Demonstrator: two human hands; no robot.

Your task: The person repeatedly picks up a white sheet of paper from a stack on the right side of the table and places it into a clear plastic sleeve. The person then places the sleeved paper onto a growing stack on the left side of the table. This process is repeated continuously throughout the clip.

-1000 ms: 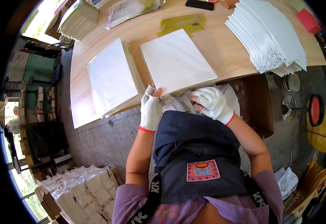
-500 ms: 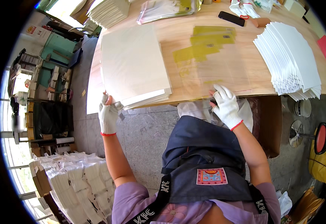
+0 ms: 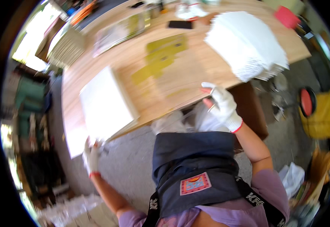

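Observation:
My left hand (image 3: 91, 156), in a white glove with bare fingertips, is at the near corner of a stack of white sheets (image 3: 106, 104). Motion blur smears its fingers, so I cannot make out a grip. At the table's front edge, my right hand (image 3: 224, 108), gloved the same way, is held with thumb and fingers apart and nothing visible between them. Just beyond it lie overlapping clear plastic sleeves (image 3: 180, 72) with yellow-green printed bands.
A fanned pile of white folded sheets (image 3: 248, 41) covers the right of the table (image 3: 131, 49). Farther back are a black phone (image 3: 180, 24), a pile of packed sleeves (image 3: 121, 30) and a cream stack (image 3: 66, 45). A cardboard box (image 3: 250, 109) stands below the front edge.
The whole view has turned and shifted. My left hand is farther out to the left; my right hand has lifted slightly off the sleeves' near edge. The stack's top looks white now, cream before.

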